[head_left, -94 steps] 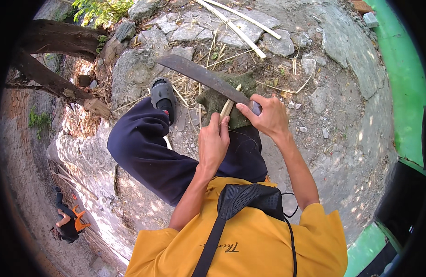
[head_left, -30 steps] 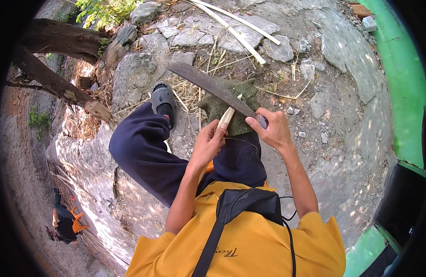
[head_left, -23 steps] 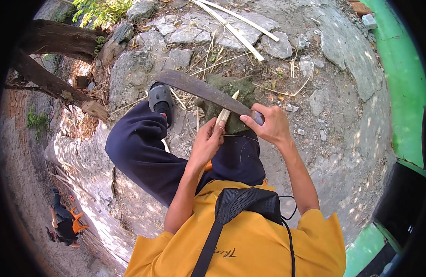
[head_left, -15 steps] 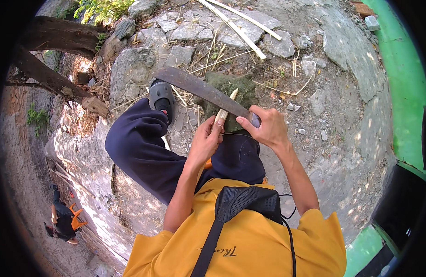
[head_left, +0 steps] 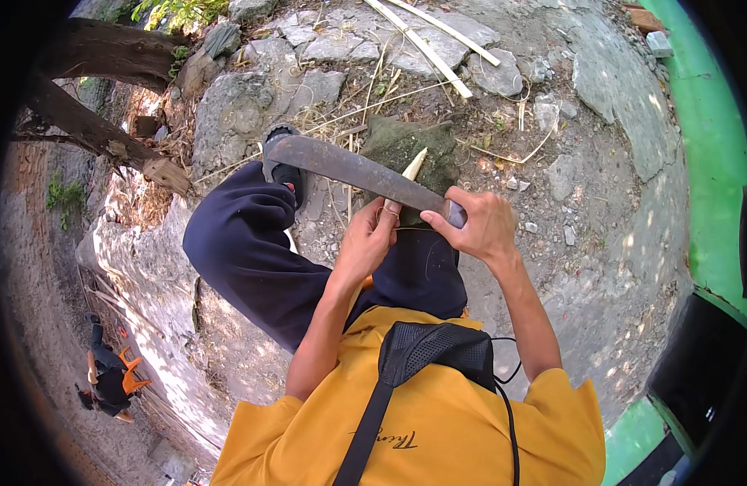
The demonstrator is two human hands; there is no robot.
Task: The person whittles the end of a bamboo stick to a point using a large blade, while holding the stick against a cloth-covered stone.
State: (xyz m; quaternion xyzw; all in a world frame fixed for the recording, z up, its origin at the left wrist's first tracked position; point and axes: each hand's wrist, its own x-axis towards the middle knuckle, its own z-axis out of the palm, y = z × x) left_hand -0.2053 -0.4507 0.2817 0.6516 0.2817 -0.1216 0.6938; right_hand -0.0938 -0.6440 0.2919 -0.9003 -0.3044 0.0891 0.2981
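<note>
My right hand (head_left: 480, 225) is closed round the handle of a machete (head_left: 349, 167). Its long dark blade points to the upper left, lying across a pale pointed stick (head_left: 415, 165). My left hand (head_left: 368, 243) pinches the lower end of that stick, close under the blade. The stick's tapered tip shows beyond the blade, over a mossy stone (head_left: 389, 139) in front of me. A thin fibre curls near my left fingers. Part of the stick is hidden behind the blade and my fingers.
Pale split strips (head_left: 422, 50) and thin shavings lie on the broken stone ground ahead. My shoe (head_left: 283, 166) stands left of the stone, near the blade's tip. Dark timber posts (head_left: 106, 142) are at far left. A person (head_left: 110, 381) sits on an orange chair at lower left.
The machete has moved down along the stick toward my left hand, covering more of the stick's lower part. My right hand has shifted slightly right and down with it.
</note>
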